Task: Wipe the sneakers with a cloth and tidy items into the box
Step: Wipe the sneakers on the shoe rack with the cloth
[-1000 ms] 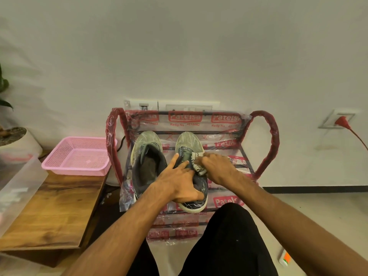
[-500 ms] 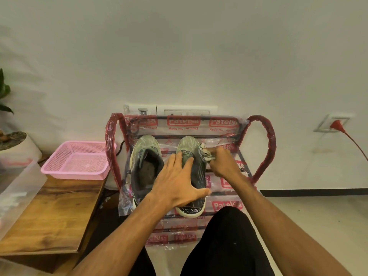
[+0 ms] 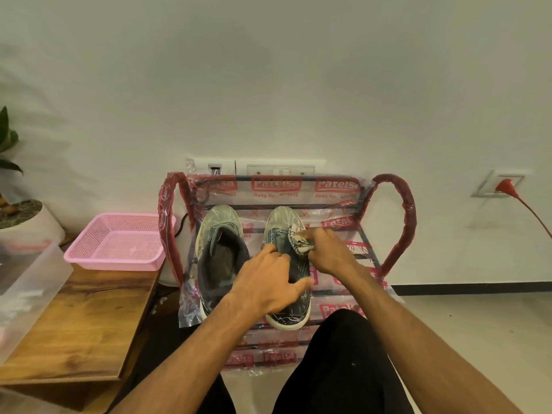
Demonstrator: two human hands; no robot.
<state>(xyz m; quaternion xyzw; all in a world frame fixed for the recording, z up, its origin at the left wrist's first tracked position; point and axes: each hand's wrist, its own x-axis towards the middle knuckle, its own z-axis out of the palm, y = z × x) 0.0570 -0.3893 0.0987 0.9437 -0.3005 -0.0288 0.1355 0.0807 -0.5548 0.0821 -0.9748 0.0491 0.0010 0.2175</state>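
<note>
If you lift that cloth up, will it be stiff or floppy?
Probably floppy: the cloth is bunched into folds in the right hand, which stiff material would not allow. Likely light too, since that one hand holds it easily against the right-side sneaker. It looks soft and wrinkled, so it should hardly slide or roll.

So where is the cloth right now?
In the head view, the cloth is near the centre, gripped by the right hand against the right sneaker, on the wrapped rack.
</note>
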